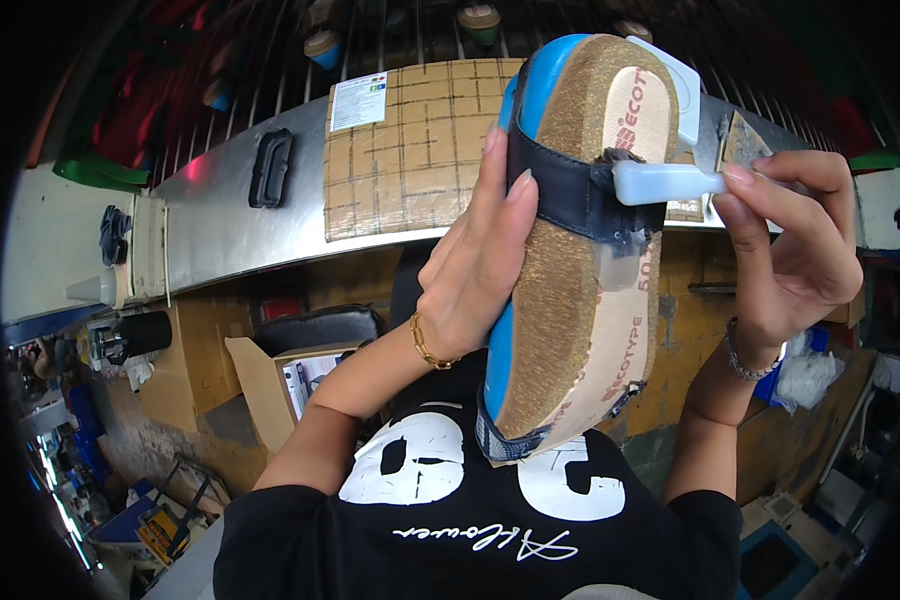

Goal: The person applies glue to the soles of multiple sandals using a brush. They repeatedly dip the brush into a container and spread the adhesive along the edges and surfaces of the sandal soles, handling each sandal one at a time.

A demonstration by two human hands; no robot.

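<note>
My left hand (475,255) grips a half-made sandal (560,310) from its left side, holding it up lengthwise in front of my chest. The sandal has a brown cork-like layer with a pale printed strip and sits on a bright blue shoe last (560,65). A wide dark strap (560,183) wraps over its side, its frayed end lying on the pale strip. Pinched between the thumb and fingers of my right hand (795,230) is a small brush (670,184) with a pale blue handle. Its dark tip meets the strap's end.
Beyond the sandal, a tape-crossed cardboard sheet (410,150) lies on a metal bench (210,225). A black tray (270,168) rests left of it. Several shoe lasts stand on the rack behind. An open carton (260,385) is below the bench at left.
</note>
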